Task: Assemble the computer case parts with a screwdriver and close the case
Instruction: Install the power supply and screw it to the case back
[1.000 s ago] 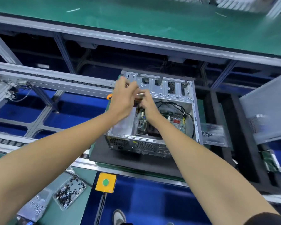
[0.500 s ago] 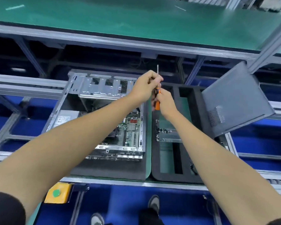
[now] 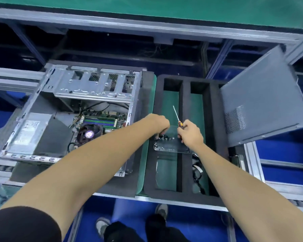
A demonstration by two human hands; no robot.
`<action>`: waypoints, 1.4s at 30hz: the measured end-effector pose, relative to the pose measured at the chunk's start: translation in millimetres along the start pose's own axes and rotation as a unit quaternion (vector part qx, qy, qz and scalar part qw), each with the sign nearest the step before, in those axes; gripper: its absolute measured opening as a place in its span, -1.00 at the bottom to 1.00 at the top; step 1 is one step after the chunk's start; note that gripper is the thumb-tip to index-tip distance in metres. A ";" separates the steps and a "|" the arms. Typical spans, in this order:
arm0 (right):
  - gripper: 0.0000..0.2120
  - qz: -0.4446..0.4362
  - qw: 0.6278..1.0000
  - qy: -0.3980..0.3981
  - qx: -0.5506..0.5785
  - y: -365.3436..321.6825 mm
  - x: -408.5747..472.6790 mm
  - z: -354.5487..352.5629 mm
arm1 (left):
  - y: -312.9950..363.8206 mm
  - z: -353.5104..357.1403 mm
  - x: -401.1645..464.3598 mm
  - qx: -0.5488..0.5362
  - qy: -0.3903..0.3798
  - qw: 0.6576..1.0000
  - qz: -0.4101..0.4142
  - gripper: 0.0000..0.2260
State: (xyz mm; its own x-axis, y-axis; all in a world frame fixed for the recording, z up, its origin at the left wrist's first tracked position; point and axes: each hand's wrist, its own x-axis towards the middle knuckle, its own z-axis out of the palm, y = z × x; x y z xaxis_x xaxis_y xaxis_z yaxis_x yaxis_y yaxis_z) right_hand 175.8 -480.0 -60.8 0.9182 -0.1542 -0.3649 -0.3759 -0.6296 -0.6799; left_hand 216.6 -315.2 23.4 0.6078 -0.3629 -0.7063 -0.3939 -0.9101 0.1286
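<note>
An open silver computer case (image 3: 87, 91) lies on its side at the left, with its motherboard and fan showing. Right of it, a clear plastic tray (image 3: 171, 147) with several small dark screws (image 3: 164, 137) rests on a black foam holder (image 3: 184, 193). My left hand (image 3: 160, 124) reaches down into the screws, its fingers curled at them; what it holds is hidden. My right hand (image 3: 191, 133) grips the orange handle of a screwdriver (image 3: 176, 116), whose shaft points up and away. The grey side panel (image 3: 262, 105) leans at the right.
A green conveyor surface (image 3: 164, 7) runs across the top behind aluminium frame rails (image 3: 147, 27). Black cables (image 3: 198, 172) lie in the foam holder's right slot. Blue floor and my shoes show below the bench edge.
Both hands left the case and moved right and down to the screw tray. The screwdriver passed into my right hand alone, and the view shifted right.
</note>
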 end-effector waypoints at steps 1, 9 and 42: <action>-0.83 -0.006 1.000 0.008 -0.019 1.8 0.6 1.0 | -1.5 1.8 2.5 0.006 0.002 1.000 0.013 -0.73; -0.85 -0.044 0.996 0.045 -0.066 -0.8 3.4 9.9 | -9.8 13.3 18.0 -0.013 0.021 0.998 0.061 -0.70; -0.85 -0.052 0.991 0.095 -0.081 3.6 6.0 13.6 | -23.7 14.9 33.9 -0.097 0.046 0.992 0.068 -0.88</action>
State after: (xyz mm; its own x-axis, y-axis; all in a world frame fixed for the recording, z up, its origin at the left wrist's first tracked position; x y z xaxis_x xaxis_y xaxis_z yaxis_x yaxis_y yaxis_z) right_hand 178.3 -472.8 -74.1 0.9636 -0.2129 -0.1615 -0.2673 -0.7617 -0.5902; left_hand 236.3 -303.0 -14.0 0.6212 -0.4941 -0.6082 -0.3416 -0.8693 0.3572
